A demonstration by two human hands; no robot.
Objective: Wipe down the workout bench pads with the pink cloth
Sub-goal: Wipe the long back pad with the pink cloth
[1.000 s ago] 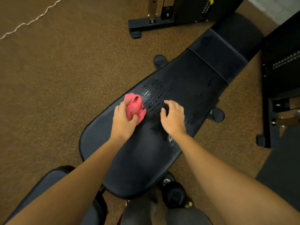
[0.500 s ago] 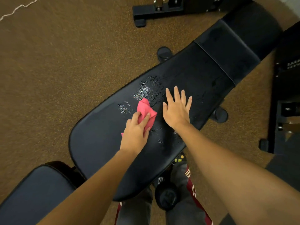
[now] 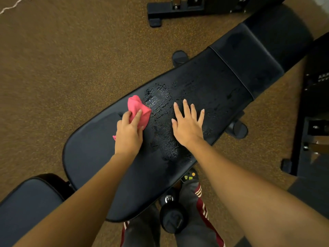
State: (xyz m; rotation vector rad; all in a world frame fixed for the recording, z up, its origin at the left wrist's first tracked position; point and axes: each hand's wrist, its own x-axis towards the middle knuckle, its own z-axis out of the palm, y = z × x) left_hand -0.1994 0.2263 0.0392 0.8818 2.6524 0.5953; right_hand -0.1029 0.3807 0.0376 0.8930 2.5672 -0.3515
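Note:
The long black back pad (image 3: 99, 148) of the workout bench runs diagonally across the view, with wet droplets (image 3: 160, 98) glistening in its middle. My left hand (image 3: 129, 134) presses the bunched pink cloth (image 3: 138, 108) onto the pad at the left edge of the wet patch. My right hand (image 3: 188, 125) lies flat on the pad, fingers spread, just right of the wet area. A separate black seat pad (image 3: 26, 207) sits at the lower left. The headrest section (image 3: 249, 57) lies beyond a seam at the upper right.
Brown speckled floor (image 3: 62, 59) surrounds the bench. A black machine base (image 3: 169, 9) stands at the top, and a dark weight rack (image 3: 316, 104) on the right. A dumbbell (image 3: 171, 220) rests on the floor by my legs under the pad's near edge.
My left hand has swept the cloth up and to the left across the wet patch. My right hand stays flat on the pad, and the view has shifted slightly.

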